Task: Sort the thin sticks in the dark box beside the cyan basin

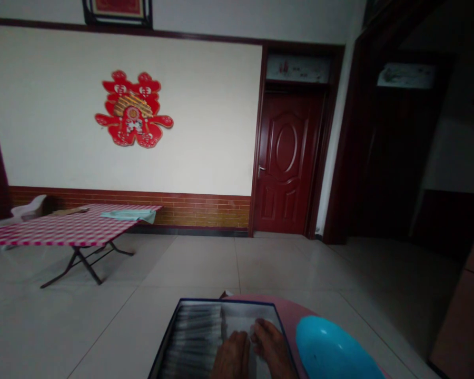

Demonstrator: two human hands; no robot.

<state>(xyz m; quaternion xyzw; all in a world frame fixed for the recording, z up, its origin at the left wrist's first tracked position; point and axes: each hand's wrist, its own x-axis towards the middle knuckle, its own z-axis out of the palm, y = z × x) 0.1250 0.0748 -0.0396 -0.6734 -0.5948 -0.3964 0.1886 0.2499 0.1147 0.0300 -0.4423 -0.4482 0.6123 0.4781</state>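
Observation:
A shallow box (227, 301) with a dark blue rim and a white inside lies at the bottom of the head view. Along its left side runs a row of thin greyish strips (197, 337), blurred and too dim to name. My left hand (232, 357) is over the middle of the box beside the strips, its fingers bent and pressed together. Just to its right, my right hand (272, 345) has its fingers curled in a pinch near the box's right wall. Something small and pale shows between the two hands, but I cannot make out what it is.
The box rests on a pink round table (288, 310), with a bright blue plastic basin (332, 347) at its right. Further left stands a folding table (63, 230) with a checked cover and a pale green cloth (130, 215). A brown cabinet (464, 310) edges in at right.

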